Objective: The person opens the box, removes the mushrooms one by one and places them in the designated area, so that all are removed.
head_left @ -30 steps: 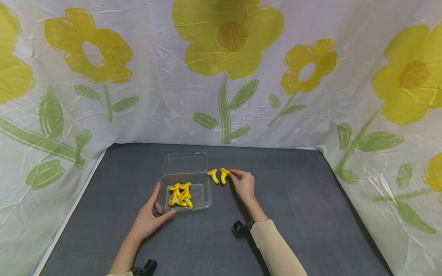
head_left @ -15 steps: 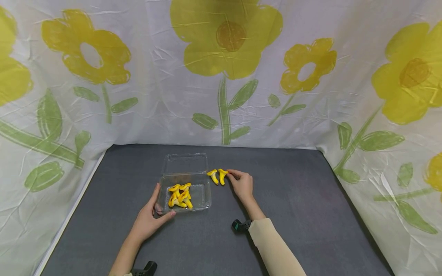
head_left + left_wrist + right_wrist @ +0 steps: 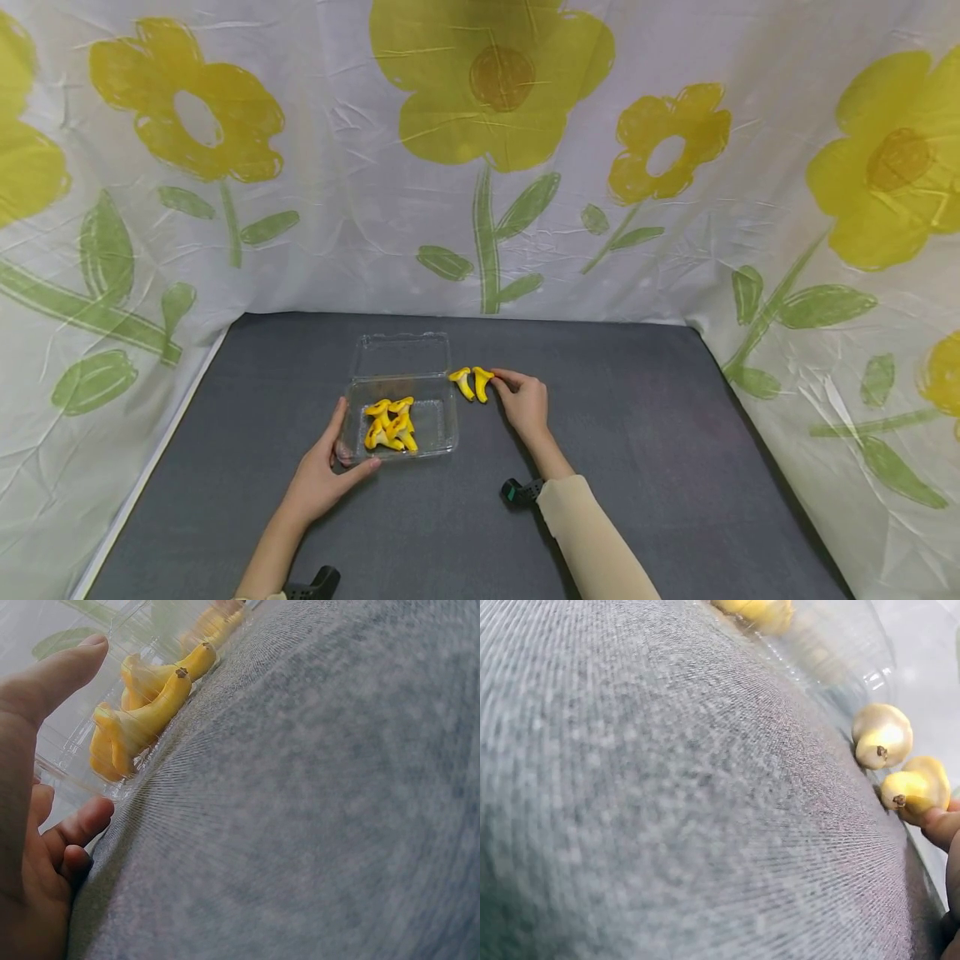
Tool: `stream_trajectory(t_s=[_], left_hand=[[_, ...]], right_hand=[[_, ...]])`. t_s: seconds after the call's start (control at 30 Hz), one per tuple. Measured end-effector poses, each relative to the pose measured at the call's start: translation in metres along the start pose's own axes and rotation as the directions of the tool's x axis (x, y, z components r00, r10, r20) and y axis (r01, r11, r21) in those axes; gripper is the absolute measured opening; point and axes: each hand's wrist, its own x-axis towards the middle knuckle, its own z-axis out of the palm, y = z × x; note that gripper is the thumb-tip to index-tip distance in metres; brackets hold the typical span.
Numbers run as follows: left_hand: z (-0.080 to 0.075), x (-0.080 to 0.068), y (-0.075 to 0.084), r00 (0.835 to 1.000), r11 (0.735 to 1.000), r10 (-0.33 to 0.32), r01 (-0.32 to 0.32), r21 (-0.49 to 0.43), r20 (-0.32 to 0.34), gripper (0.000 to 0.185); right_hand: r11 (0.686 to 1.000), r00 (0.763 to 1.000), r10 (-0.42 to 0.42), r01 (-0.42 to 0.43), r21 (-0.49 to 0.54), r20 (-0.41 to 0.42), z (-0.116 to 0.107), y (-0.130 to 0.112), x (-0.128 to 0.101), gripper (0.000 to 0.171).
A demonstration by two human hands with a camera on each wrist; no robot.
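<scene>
A clear plastic clamshell box (image 3: 437,417) lies with its lid (image 3: 401,354) folded back on the far side. Several yellow chanterelle-like mushrooms (image 3: 390,425) are piled in its left half. My left hand (image 3: 318,475) holds the box at its near left corner, thumb along the front and fingers at the left side. Just right of the box, two more such mushrooms lie side by side on the cloth. My right hand (image 3: 525,404) pinches the cap of the right mushroom (image 3: 482,383); the left mushroom (image 3: 462,383) is untouched. The right wrist view shows their stem ends.
Dark grey cloth (image 3: 637,433) covers the table. A white curtain with printed yellow flowers (image 3: 330,208) encloses the back and both sides. A black wrist device (image 3: 521,492) sits near the right cuff, another (image 3: 318,583) near the left.
My right hand has shifted slightly left with its mushroom, narrowing the gap to the other one. The left hand and the box have stayed in place.
</scene>
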Motion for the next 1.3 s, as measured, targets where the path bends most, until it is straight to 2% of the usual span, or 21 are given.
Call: stream_trajectory(t_s=[0.3, 0.7, 1.3], left_hand=[[0.0008, 0.0002, 0.0001, 1.000, 1.000, 0.020, -0.020, 0.001, -0.004, 0.117], [0.0014, 0.0007, -0.0010, 1.000, 1.000, 0.005, -0.005, -0.016, -0.001, 0.118], [0.0009, 0.0000, -0.0007, 1.000, 1.000, 0.017, -0.017, -0.020, -0.002, 0.118]], right_hand=[[1.000, 1.000, -0.030, 0.030, -0.003, -0.005, 0.0004, 0.0020, 0.0003, 0.018], [0.999, 0.999, -0.038, 0.038, 0.029, -0.011, 0.0001, 0.0034, -0.0017, 0.021], [0.995, 0.998, 0.042, -0.046, 0.084, 0.048, -0.0083, -0.0014, -0.0033, 0.027]])
